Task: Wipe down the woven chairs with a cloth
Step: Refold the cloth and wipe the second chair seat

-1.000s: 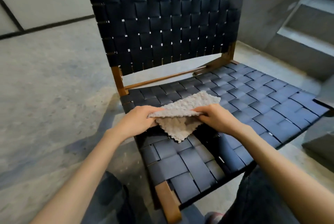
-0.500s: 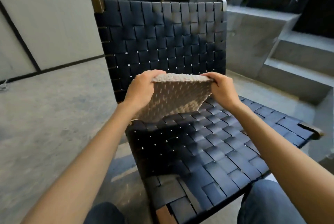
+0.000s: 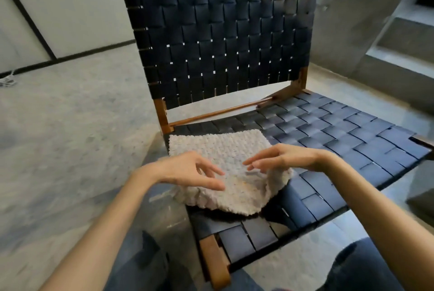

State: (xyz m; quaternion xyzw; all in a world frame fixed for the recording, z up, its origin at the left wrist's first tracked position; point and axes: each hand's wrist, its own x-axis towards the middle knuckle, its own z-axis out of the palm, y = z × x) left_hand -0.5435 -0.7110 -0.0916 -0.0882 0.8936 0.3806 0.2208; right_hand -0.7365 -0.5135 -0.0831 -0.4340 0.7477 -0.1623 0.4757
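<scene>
A low chair (image 3: 328,140) with dark blue woven straps and a brown wooden frame stands right in front of me. A pale knobbly cloth (image 3: 225,149) lies spread on the left part of the seat, its near edge bunched and slightly lifted. My left hand (image 3: 187,169) hovers over the cloth's near left side, fingers relaxed and spread, holding nothing. My right hand (image 3: 284,156) is over the cloth's right side with fingers extended; its underside may touch the bunched edge. The woven backrest (image 3: 223,32) rises behind the cloth.
Grey concrete floor (image 3: 58,138) stretches to the left. Concrete steps (image 3: 387,39) stand at the right behind the chair. A pale wall with a dark baseboard (image 3: 70,8) is at the back left. My knees show at the bottom edge.
Both hands held the cloth up in front of the backrest half a second ago. The cloth now lies spread on the seat and both hands have let go of it.
</scene>
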